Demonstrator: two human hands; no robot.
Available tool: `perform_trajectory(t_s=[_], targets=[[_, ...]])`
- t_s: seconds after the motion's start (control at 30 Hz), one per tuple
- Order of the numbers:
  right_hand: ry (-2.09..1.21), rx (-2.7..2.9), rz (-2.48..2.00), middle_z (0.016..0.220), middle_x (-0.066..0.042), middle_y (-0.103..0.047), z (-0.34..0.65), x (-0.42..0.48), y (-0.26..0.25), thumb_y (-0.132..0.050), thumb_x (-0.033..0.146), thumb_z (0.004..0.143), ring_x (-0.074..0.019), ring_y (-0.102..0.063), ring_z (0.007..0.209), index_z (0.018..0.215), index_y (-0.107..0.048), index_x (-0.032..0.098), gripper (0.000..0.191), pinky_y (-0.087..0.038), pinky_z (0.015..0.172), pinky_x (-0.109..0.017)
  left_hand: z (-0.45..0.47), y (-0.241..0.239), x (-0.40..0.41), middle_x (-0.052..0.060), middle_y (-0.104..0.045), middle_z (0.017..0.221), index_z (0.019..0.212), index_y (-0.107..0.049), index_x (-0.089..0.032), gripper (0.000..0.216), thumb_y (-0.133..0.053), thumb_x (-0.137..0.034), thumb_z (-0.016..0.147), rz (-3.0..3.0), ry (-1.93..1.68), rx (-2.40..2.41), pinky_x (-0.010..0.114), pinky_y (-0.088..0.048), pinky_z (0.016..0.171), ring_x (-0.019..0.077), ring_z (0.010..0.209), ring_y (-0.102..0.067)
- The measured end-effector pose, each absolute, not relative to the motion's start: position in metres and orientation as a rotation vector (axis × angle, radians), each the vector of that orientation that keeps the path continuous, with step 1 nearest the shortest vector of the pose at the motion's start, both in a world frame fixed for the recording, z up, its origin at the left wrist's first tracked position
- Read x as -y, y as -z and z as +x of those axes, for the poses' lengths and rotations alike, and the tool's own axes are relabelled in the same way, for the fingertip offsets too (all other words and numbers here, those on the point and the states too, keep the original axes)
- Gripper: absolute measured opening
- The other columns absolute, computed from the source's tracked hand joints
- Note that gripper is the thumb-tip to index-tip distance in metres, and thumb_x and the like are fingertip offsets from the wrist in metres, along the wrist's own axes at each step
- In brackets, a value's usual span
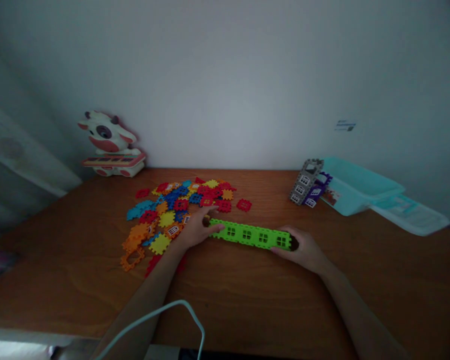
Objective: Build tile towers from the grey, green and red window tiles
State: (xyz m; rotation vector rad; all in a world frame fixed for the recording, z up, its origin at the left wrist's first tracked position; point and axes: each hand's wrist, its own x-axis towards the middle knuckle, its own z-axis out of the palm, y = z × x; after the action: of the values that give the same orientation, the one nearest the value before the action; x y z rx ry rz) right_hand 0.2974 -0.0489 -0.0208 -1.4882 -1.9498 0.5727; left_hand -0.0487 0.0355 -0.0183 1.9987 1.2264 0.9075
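Note:
A long green column of interlocking plastic building panels (252, 235), with a row of window cut-outs, lies lengthwise in front of me over the wooden table. My left hand (197, 229) grips its left end, thumb on the near face. Around the right end closes my right hand (303, 248), with the thumb along the lower edge. The far side of the column and some fingertips are hidden. Just left of my left hand spreads a pile of loose panels (167, 219) in red, orange, yellow and blue.
A grey panel tower (303, 182) and a purple one (317, 192) lean against a turquoise bin (360, 182) at the back right. Its translucent lid (416, 215) lies beside it. A cow toy keyboard (114, 161) stands back left. A pale cable (153, 314) curves across the foreground.

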Motion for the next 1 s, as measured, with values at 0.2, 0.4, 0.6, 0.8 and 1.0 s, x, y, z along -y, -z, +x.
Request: perform_trajectory(t_s=[0.2, 0.4, 0.6, 0.8, 1.0], targets=[[-0.569, 1.841, -1.481, 0.108, -0.008, -0.075, 0.298, 0.051, 0.017, -0.071, 0.049, 0.083, -0.0265, -0.073, 0.091, 0.121, -0.060, 0.026, 0.046, -0.060, 0.080, -0.041, -0.041, 0.011, -0.030, 0.006, -0.071, 0.092, 0.099, -0.066, -0.019, 0.040, -0.045, -0.053, 0.099, 1.925, -1.389, -1.430, 0.030, -0.053, 0.076, 0.0174, 0.081, -0.065], [-0.638, 1.668, -1.550, 0.089, -0.006, -0.075, 0.299, 0.047, 0.022, -0.064, 0.056, 0.087, -0.0222, -0.071, 0.066, 0.110, -0.066, 0.024, 0.040, -0.058, 0.060, -0.036, -0.029, 0.002, -0.004, 0.006, -0.065, 0.072, 0.077, -0.064, -0.019, 0.041, -0.040, -0.039, 0.103, 2.566, -1.067, -1.004, 0.030, -0.047, 0.070, 0.0168, 0.070, -0.059], [-1.050, 1.223, -1.588, 0.072, -0.004, -0.072, 0.290, 0.045, 0.015, -0.068, 0.065, 0.078, -0.0185, -0.066, 0.051, 0.108, -0.067, 0.019, 0.055, -0.045, 0.038, -0.025, -0.002, 0.009, 0.014, 0.005, -0.064, 0.071, 0.077, -0.066, -0.017, 0.042, -0.045, -0.041, 0.103, 2.642, -0.670, -0.570, 0.026, -0.043, 0.065, 0.0143, 0.068, -0.058], [-1.298, 0.889, -1.353, 0.074, -0.006, -0.073, 0.287, 0.043, 0.014, -0.074, 0.061, 0.075, -0.0158, -0.065, 0.053, 0.090, -0.070, 0.018, 0.045, -0.039, 0.036, -0.021, 0.004, 0.014, 0.014, 0.006, -0.071, 0.089, 0.097, -0.073, -0.017, 0.039, -0.051, -0.049, 0.101, 2.257, -0.501, -0.578, 0.025, -0.047, 0.072, 0.0146, 0.079, -0.064], [-1.662, 0.790, -1.121, 0.082, -0.008, -0.076, 0.272, 0.047, 0.021, -0.075, 0.058, 0.080, -0.0166, -0.067, 0.058, 0.098, -0.074, 0.018, 0.043, -0.051, 0.045, -0.024, 0.008, 0.015, 0.019, 0.011, -0.072, 0.114, 0.128, -0.061, -0.018, 0.062, -0.062, -0.065, 0.088, 1.786, -0.540, -0.782, 0.037, -0.056, 0.082, 0.0244, 0.096, -0.069]])
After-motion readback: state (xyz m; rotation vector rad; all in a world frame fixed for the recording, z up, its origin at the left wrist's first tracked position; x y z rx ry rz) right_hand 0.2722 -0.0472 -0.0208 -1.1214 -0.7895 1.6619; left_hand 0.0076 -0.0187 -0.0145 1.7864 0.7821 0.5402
